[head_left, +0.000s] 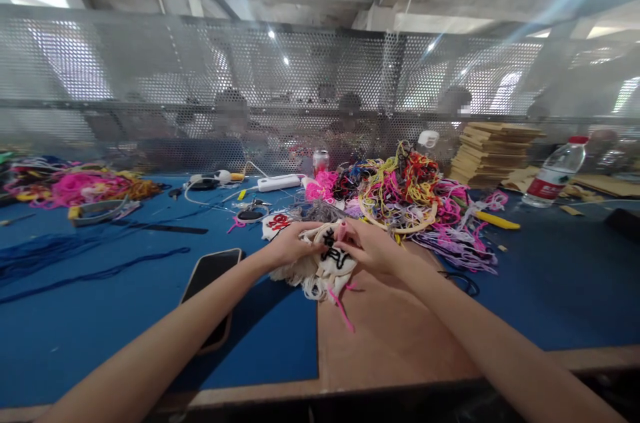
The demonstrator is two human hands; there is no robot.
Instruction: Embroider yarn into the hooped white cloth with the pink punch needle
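Observation:
Over the table's middle, both hands hold a cream cloth piece [334, 264] with raised black yarn stitching and loose cream fringe. My left hand [293, 243] closes on its left edge, thumb by the stitching. My right hand [373, 246] is closed at the upper right of the cloth. A small pink item [343, 231] shows at the right fingers; whether it is a finger cover or a tool cannot be made out. Pink yarn [343, 311] hangs below the cloth. Just behind the left hand lies a white piece with red stitching [275, 225].
A phone [213, 293] lies left of the hands. Behind them are a heap of coloured yarn [395, 189], a hoop [400, 228], a can [321, 161] and a power strip [280, 183]. A bottle [555, 173] and stacked cardboard [493, 153] stand right, before a perforated metal screen [310, 69].

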